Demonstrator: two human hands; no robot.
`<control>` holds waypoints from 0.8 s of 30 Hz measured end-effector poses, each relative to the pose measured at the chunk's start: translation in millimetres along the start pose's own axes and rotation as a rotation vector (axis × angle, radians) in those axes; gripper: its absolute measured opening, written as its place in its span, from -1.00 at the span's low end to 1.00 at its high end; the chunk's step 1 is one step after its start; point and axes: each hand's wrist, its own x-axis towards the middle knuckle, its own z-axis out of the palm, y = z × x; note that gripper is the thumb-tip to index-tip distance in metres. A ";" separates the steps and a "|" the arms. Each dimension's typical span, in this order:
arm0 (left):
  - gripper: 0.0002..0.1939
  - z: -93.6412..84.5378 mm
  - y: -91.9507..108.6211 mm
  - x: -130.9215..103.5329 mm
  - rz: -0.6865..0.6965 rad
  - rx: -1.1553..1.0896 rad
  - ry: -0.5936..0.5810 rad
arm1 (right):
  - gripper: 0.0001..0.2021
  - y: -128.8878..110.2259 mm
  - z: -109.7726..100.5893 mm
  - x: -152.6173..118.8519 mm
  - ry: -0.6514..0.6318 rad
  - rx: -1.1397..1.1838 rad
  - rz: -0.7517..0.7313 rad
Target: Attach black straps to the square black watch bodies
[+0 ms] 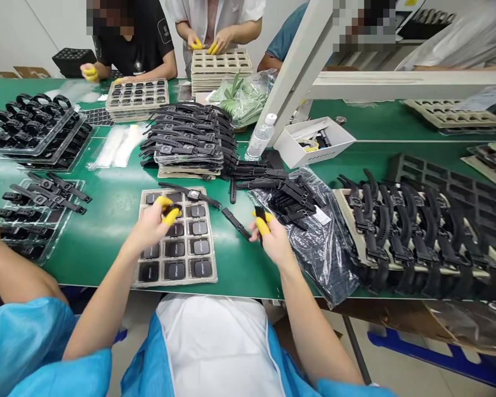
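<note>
- Right hand [275, 234]: fingertips in yellow caps, closed together on a short, flat black strap [259, 214];
- Left hand [155, 225]: yellow-capped thumb and forefinger almost together, pinching a small dark piece [173, 209], shape mostly hidden; it hangs over a beige, rectangular moulded tray [186, 251] of dark square pieces;
- Long, narrow black strap [236, 224]: on the table between both hands, left of the right fingertips; its long axis slants down toward them; right hand nearer;
- Smooth green tabletop [240, 270] beneath; crinkled clear plastic bag [328, 264] crowding the right side.
</note>
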 end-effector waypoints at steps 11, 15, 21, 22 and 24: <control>-0.60 97.9 39.1 -126.9 0.217 -0.447 -0.114 | -0.54 -26.2 82.0 -129.1 -0.607 0.715 0.316; -0.41 91.2 34.7 -122.4 0.381 -0.346 -0.162 | -0.55 -28.0 80.7 -129.5 -0.699 0.656 0.344; -0.48 86.5 32.1 -119.3 0.435 -0.300 -0.199 | -0.61 -22.3 81.8 -131.5 -0.659 0.748 0.400; -0.51 88.7 32.6 -120.4 0.428 -0.305 -0.180 | -0.62 -20.2 83.4 -132.8 -0.616 0.771 0.405; -0.54 94.1 33.7 -122.9 0.410 -0.316 -0.135 | -0.63 -17.2 86.6 -134.8 -0.550 0.815 0.414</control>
